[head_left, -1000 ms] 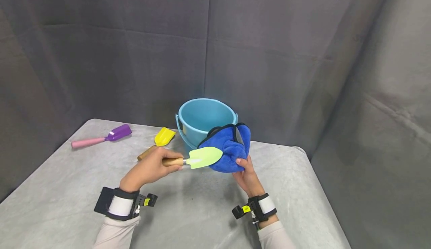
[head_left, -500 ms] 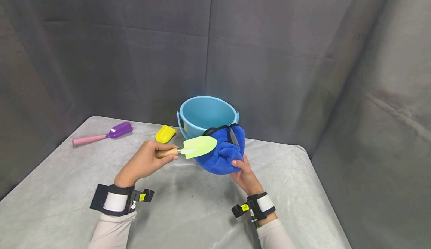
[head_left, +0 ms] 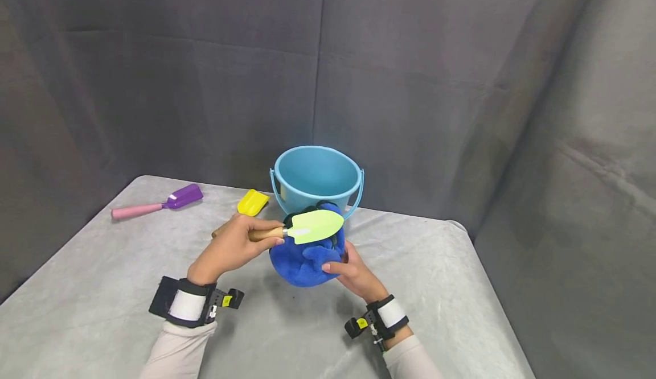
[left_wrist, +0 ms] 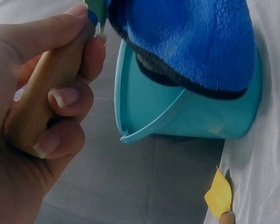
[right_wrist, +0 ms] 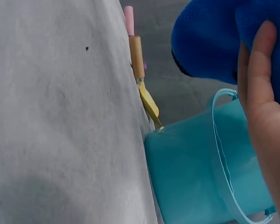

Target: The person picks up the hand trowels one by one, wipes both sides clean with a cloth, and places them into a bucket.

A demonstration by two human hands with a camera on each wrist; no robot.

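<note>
My left hand (head_left: 233,248) grips the wooden handle (left_wrist: 44,91) of a small trowel with a light green blade (head_left: 315,226). The blade lies over a bunched blue cloth (head_left: 302,259), which my right hand (head_left: 348,271) holds from the right side, just above the table. In the left wrist view the blue cloth (left_wrist: 196,42) sits in front of a light blue bucket (left_wrist: 186,116). In the right wrist view my fingers (right_wrist: 259,88) curl round the cloth (right_wrist: 210,42).
The light blue bucket (head_left: 316,177) stands behind the cloth on a grey-covered table (head_left: 102,288). A yellow trowel (head_left: 251,204) lies left of the bucket, and a purple scoop with a pink handle (head_left: 156,204) lies farther left. Grey curtains hang behind.
The cloth and my right hand have come down and to the left, toward the table. The green trowel now lies across the top of the cloth.
</note>
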